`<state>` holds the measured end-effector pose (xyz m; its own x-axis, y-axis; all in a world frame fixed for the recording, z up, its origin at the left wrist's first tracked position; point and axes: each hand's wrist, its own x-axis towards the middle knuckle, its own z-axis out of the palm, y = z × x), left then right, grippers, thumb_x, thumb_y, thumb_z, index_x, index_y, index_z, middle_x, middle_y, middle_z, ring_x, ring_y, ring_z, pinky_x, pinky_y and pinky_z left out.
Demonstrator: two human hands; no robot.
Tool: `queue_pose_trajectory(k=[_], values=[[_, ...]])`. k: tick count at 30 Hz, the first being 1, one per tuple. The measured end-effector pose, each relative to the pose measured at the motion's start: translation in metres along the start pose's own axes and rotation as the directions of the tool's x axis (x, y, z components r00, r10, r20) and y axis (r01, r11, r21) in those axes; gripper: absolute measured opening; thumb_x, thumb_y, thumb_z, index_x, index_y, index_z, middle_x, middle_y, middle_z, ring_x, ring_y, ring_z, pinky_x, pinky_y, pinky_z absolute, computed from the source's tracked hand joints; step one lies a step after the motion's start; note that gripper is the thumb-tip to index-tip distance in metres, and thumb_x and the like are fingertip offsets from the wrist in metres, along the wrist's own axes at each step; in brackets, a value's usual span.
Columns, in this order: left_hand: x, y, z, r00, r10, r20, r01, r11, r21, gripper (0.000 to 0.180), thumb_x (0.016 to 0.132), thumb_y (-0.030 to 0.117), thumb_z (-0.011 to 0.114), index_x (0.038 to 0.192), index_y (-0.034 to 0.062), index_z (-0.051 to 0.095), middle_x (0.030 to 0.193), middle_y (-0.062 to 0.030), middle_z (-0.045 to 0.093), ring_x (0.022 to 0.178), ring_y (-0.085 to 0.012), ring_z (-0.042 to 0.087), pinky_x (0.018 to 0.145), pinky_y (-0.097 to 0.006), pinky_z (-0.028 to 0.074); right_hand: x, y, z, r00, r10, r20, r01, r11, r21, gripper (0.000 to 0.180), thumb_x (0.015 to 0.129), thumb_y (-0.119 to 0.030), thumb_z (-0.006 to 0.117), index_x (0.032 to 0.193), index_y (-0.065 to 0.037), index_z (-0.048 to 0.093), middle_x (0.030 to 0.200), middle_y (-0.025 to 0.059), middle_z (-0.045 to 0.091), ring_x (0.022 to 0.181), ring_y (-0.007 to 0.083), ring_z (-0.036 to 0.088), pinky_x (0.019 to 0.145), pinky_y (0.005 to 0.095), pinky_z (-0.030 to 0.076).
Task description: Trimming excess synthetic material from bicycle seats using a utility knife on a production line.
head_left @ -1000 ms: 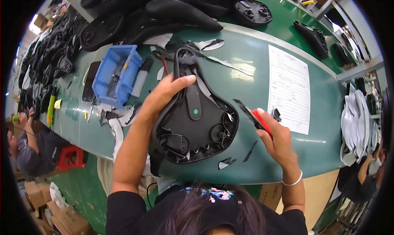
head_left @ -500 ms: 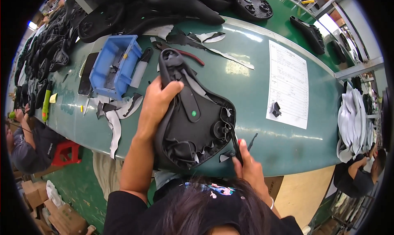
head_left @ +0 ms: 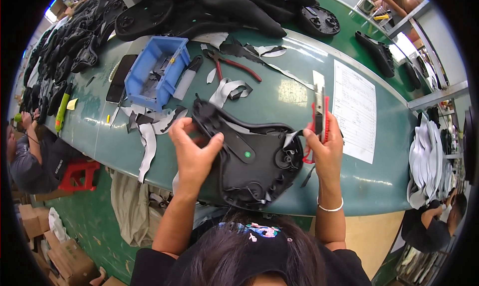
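A black bicycle saddle [head_left: 234, 173] lies underside up at the table's near edge, its nose pointing away to the left. My left hand [head_left: 192, 153] loosely holds its left rim, thumb over the edge and fingers outside. My right hand [head_left: 324, 148] is raised beside the saddle's wide end. It is closed around a red and silver tool that looks like a utility knife [head_left: 319, 91], with its metal end up. A grey-and-black strip [head_left: 290, 137] sticks up at the saddle's right rim, close to my right fingers. Curled cover offcuts [head_left: 227, 91] lie beyond the nose.
Red-handled pliers [head_left: 234, 62], a blue bin [head_left: 172, 81], a wide-bladed knife [head_left: 187, 79] and a phone [head_left: 121, 79] lie farther back. A printed sheet [head_left: 355, 114] is on the right. Saddles [head_left: 239, 11] pile up behind. People work at left [head_left: 35, 161] and right [head_left: 434, 218].
The saddle has turned and lowered toward the table, uncovering the pliers and an offcut. My right hand has risen from the near rim, bringing the red tool into view. My left grip has loosened.
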<state>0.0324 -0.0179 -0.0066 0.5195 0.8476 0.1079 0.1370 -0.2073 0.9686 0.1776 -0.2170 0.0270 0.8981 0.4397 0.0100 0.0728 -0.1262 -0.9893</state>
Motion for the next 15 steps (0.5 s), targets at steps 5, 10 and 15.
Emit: queue_pose_trajectory(k=[5, 10, 15], values=[[0.001, 0.036, 0.026, 0.806, 0.381, 0.453, -0.559, 0.741, 0.371, 0.047, 0.067, 0.016, 0.075, 0.106, 0.0033, 0.052, 0.102, -0.0134, 0.052, 0.098, -0.0316, 0.049, 0.088, -0.042, 0.037, -0.001, -0.001, -0.033, 0.978, -0.012, -0.209, 0.056, 0.976, 0.209, 0.041, 0.083, -0.005, 0.060, 0.122, -0.001, 0.049, 0.084, 0.0028, 0.057, 0.060, 0.0070, 0.053, 0.049, 0.0207, 0.044], [0.001, 0.049, 0.087, 0.443, 0.421, 0.791, -0.824, 0.539, 0.175, 0.020, 0.082, 0.028, 0.061, 0.075, 0.0086, 0.059, 0.075, -0.0079, 0.058, 0.076, -0.0256, 0.054, 0.070, -0.039, 0.035, -0.033, -0.028, -0.016, 0.969, -0.134, 0.205, 0.170, 0.971, -0.171, 0.051, 0.081, -0.011, 0.070, 0.127, -0.002, 0.048, 0.090, 0.0074, 0.063, 0.079, 0.0143, 0.062, 0.069, 0.0272, 0.050], [0.016, 0.046, 0.081, 0.434, 0.372, 0.821, -0.638, 0.770, -0.012, 0.030, 0.089, 0.024, 0.055, 0.066, 0.0050, 0.056, 0.062, -0.0088, 0.049, 0.064, -0.0254, 0.046, 0.065, -0.036, 0.031, -0.040, 0.010, -0.073, 0.874, -0.379, 0.304, 0.483, 0.735, -0.475, 0.058, 0.080, -0.014, 0.071, 0.133, -0.009, 0.048, 0.084, 0.0097, 0.064, 0.067, 0.0189, 0.062, 0.060, 0.0293, 0.049]])
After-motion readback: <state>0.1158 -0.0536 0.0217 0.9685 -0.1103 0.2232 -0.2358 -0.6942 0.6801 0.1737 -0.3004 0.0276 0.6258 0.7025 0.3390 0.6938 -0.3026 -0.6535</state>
